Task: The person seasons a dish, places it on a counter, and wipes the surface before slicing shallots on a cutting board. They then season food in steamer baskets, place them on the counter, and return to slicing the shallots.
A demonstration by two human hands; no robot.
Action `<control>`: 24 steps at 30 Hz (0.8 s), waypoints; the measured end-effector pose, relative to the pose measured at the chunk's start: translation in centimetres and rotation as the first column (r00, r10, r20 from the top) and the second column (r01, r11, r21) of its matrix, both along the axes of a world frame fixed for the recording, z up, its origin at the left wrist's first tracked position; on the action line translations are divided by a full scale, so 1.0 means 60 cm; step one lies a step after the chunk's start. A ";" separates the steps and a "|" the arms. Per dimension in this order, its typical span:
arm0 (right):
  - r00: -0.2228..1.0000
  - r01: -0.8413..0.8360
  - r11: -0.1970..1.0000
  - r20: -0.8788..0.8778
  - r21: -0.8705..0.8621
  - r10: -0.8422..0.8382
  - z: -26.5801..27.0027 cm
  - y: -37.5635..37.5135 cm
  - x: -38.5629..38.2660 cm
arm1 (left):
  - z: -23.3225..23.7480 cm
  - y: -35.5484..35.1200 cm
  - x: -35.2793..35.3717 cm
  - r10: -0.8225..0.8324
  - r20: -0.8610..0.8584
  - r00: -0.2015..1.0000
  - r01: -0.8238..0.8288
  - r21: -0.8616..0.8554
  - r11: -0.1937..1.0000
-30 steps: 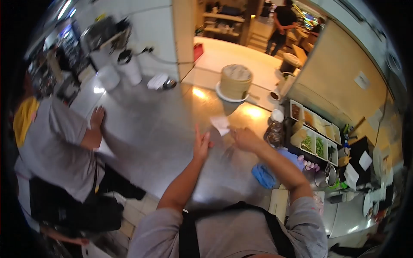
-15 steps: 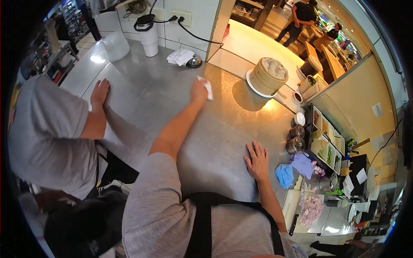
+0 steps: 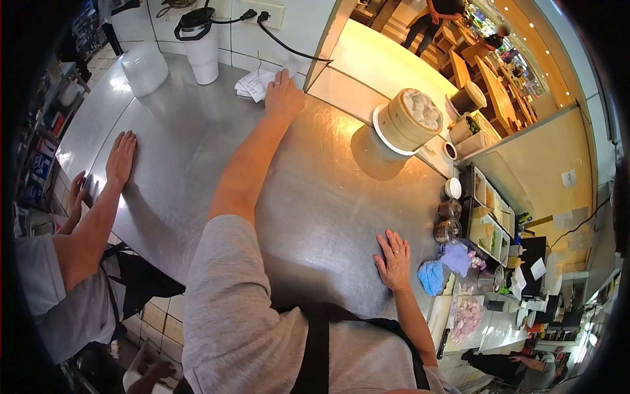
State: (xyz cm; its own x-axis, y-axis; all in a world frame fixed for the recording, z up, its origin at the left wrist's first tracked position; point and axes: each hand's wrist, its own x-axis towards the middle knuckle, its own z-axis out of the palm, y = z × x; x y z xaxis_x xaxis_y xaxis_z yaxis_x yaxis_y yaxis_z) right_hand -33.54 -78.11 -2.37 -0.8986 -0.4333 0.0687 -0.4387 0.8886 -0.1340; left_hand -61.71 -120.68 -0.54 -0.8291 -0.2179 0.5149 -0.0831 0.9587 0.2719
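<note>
- While the left hand (image 3: 285, 98) is reaching over the far side of the metal table (image 3: 197, 151), its fingers are lying close together at the paper slips (image 3: 252, 86); whether they are pinching any paper, I cannot tell.
- The paper slips are lying near the wall, just beside the left hand, partly covered by it.
- The right hand (image 3: 395, 264) is resting palm down on the table with fingers spread, holding nothing, and is wearing a ring.
- A white cup (image 3: 202, 60) with a black lid is standing upright to the left of the paper slips, and a clear plastic container (image 3: 144, 69) is sitting farther left.
- A round steamer basket (image 3: 401, 125) is standing on a white plate (image 3: 378, 125) by the lit ledge (image 3: 380, 56), with pale, rounded pieces showing at its top.
- A blue cloth (image 3: 431, 277) and a purple cloth (image 3: 455, 259) are lying to the right of the right hand, apart from it, with glass jars (image 3: 447, 231) just beyond them.
- Nearer the wearer, a knife (image 3: 443, 341) is lying beside some chopped pink pieces (image 3: 468, 316).
- At the left, a co-worker's hand (image 3: 121, 159) is resting flat on the table, well apart from both of the wearer's hands.
</note>
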 end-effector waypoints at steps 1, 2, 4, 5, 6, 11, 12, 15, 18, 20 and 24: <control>1.000 -0.003 1.000 -0.003 -0.005 0.003 -0.001 0.000 -0.001 | -0.002 -0.009 0.002 -0.004 -0.157 0.988 0.013 0.057 0.998; 1.000 -0.006 1.000 -0.004 -0.007 0.006 -0.001 0.000 -0.002 | -0.002 -0.017 0.004 -0.001 -0.310 0.951 0.037 0.111 0.993; 1.000 -0.008 1.000 -0.006 -0.010 0.008 0.001 -0.002 -0.002 | 0.007 -0.044 0.010 0.030 -0.402 0.915 0.108 0.316 0.942; 1.000 -0.005 1.000 -0.003 -0.010 0.005 0.001 -0.003 -0.001 | 0.013 -0.059 0.011 0.053 -0.443 0.895 0.151 0.412 0.899; 1.000 -0.003 1.000 0.000 -0.010 0.003 0.001 -0.003 -0.001 | 0.020 -0.075 0.007 0.095 -0.470 0.878 0.140 0.440 0.887; 1.000 -0.007 1.000 0.011 -0.003 0.007 0.005 -0.005 -0.003 | 0.049 -0.139 -0.056 0.265 -0.503 0.822 0.053 0.533 0.845; 1.000 -0.009 1.000 0.010 -0.006 0.009 0.004 -0.004 -0.004 | 0.046 -0.146 -0.069 0.310 -0.372 0.875 -0.057 0.557 0.829; 1.000 -0.016 1.000 0.003 -0.001 0.016 0.001 -0.002 -0.003 | -0.073 -0.193 -0.156 0.329 0.098 0.939 -0.342 0.347 0.873; 1.000 -0.008 1.000 -0.003 -0.017 0.008 0.003 0.003 0.002 | -0.162 -0.173 -0.099 0.354 -0.055 0.934 -0.289 0.468 0.835; 1.000 -0.019 1.000 -0.007 -0.024 0.019 0.003 0.007 0.001 | -0.116 -0.113 0.029 0.353 -0.034 0.935 -0.254 0.634 0.731; 0.999 -0.024 0.999 -0.039 -0.038 0.023 -0.008 0.015 0.005 | -0.157 -0.032 0.207 0.185 -0.071 0.980 -0.063 0.772 0.632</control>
